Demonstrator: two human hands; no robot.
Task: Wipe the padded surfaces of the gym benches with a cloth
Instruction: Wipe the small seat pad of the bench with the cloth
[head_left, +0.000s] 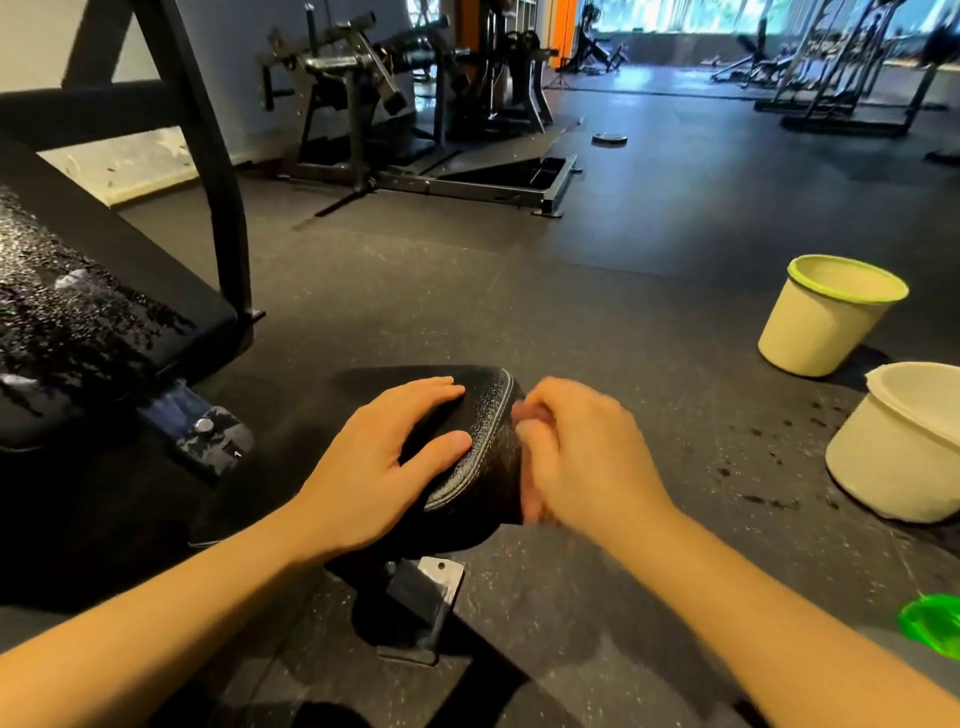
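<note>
A small black padded seat (483, 410) with a stitched edge sits low in the centre, on a metal bracket (426, 597). My left hand (384, 452) lies flat on top of the seat, fingers straight and thumb along the seam. My right hand (576, 457) is blurred against the seat's right side with its fingers curled. No cloth shows clearly in it, though the dark patch under its fingers could be the pad's side or a cloth. A larger black bench pad (67, 332) at the left is covered in water droplets.
Two cream buckets stand on the right, one with a green rim (826, 317) and one nearer (898, 447), with wet spots on the rubber floor (623, 249) between them. A bright green object (930, 623) lies at the lower right. A black frame (208, 156) and machines stand behind.
</note>
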